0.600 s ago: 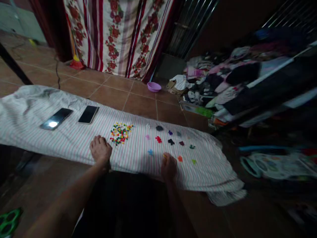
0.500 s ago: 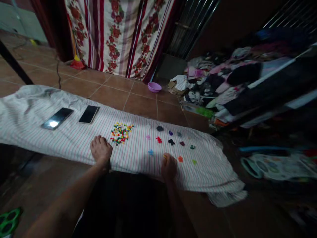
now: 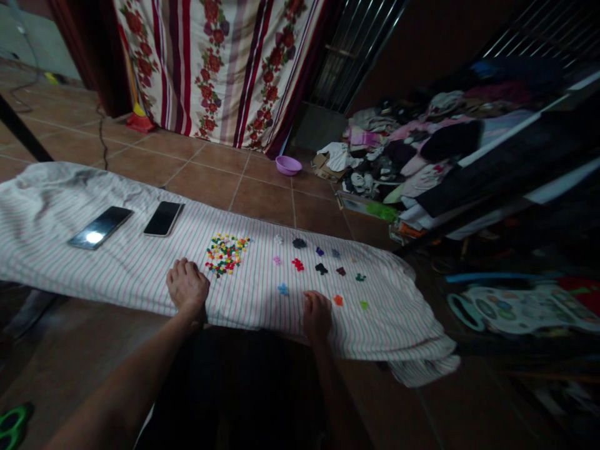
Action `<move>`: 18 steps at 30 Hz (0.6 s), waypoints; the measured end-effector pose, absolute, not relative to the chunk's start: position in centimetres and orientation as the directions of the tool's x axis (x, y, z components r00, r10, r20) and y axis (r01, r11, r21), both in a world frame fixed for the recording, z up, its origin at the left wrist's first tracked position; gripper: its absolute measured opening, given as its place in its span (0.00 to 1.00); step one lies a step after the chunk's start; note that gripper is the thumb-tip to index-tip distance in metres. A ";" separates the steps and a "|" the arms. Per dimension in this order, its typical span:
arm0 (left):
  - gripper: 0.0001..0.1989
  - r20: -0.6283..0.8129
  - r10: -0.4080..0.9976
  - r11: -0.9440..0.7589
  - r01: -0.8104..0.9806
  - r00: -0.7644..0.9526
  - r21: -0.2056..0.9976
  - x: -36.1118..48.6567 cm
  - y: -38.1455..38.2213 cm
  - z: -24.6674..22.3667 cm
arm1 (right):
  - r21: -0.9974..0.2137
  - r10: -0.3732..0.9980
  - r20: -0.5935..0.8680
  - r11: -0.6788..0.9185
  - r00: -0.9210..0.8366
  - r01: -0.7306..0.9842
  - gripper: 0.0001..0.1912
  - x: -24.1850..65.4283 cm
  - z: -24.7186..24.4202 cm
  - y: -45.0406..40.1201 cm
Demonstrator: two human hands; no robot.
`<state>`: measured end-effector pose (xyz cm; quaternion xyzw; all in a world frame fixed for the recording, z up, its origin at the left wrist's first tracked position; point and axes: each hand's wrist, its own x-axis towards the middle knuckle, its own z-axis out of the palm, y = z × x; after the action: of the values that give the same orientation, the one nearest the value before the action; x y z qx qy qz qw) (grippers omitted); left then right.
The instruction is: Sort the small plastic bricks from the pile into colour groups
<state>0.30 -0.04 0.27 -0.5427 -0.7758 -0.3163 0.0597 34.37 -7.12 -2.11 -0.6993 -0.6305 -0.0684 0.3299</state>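
The left hand (image 3: 188,286) lies palm down on the striped, cloth-covered surface (image 3: 140,269), just beside a mixed scatter of small coloured pieces (image 3: 227,255). The right hand (image 3: 317,312) is between a light-blue cluster (image 3: 283,289) and an orange cluster (image 3: 338,300); anything between its fingertips is too small to tell. Farther back sits a red cluster (image 3: 297,265) beside a black cluster (image 3: 321,269). Two phones (image 3: 163,219) lie farther left. Beyond, a purple basin (image 3: 288,165) stands on the tiled floor (image 3: 262,200) near a floral curtain (image 3: 253,69).
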 end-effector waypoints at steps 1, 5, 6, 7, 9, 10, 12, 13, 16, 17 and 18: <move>0.16 0.435 0.806 0.209 0.880 -0.402 0.427 0.3 0.0 0.3 | -0.379 0.833 0.515 0.011 0.202 0.925 0.15 34.3 -2.1 -7.2; 0.17 0.420 0.810 0.197 0.866 -0.408 0.460 0.3 -0.1 0.3 | -0.379 0.823 0.528 0.010 0.208 0.925 0.14 34.2 -2.2 -7.3; 0.17 0.415 0.811 0.197 0.860 -0.413 0.472 0.3 -0.1 0.3 | -0.374 0.823 0.530 0.013 0.203 0.927 0.14 34.2 -2.2 -7.3; 0.17 0.411 0.810 0.197 0.855 -0.418 0.480 0.3 -0.1 0.4 | -0.368 0.824 0.531 0.014 0.198 0.930 0.14 34.2 -2.2 -7.3; 0.17 0.410 0.807 0.201 0.851 -0.424 0.485 0.4 -0.1 0.4 | -0.355 0.828 0.527 0.011 0.190 0.935 0.14 34.3 -2.3 -7.4; 0.17 0.415 0.805 0.202 0.853 -0.425 0.482 0.4 -0.1 0.4 | -0.349 0.832 0.523 0.009 0.186 0.937 0.14 34.3 -2.3 -7.3; 0.17 0.427 0.801 0.199 0.860 -0.419 0.471 0.4 -0.1 0.3 | -0.338 0.836 0.518 0.006 0.180 0.941 0.14 34.4 -2.3 -7.3; 0.17 0.431 0.800 0.197 0.861 -0.418 0.468 0.4 0.0 0.3 | -0.333 0.836 0.518 0.004 0.180 0.943 0.14 34.4 -2.3 -7.3; 0.17 0.429 0.798 0.200 0.858 -0.423 0.474 0.4 0.0 0.3 | -0.328 0.830 0.527 0.003 0.180 0.945 0.13 34.5 -2.4 -7.4; 0.17 0.425 0.799 0.202 0.856 -0.425 0.476 0.4 0.0 0.3 | -0.328 0.827 0.532 0.006 0.180 0.945 0.13 34.5 -2.5 -7.4; 0.17 0.420 0.801 0.204 0.855 -0.426 0.478 0.4 0.0 0.4 | -0.329 0.826 0.536 0.012 0.176 0.944 0.13 34.5 -2.5 -7.4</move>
<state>0.44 -0.01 0.37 -0.5341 -0.7750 -0.3356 0.0399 34.55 -7.39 -2.52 -0.6967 -0.6353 -0.0925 0.3202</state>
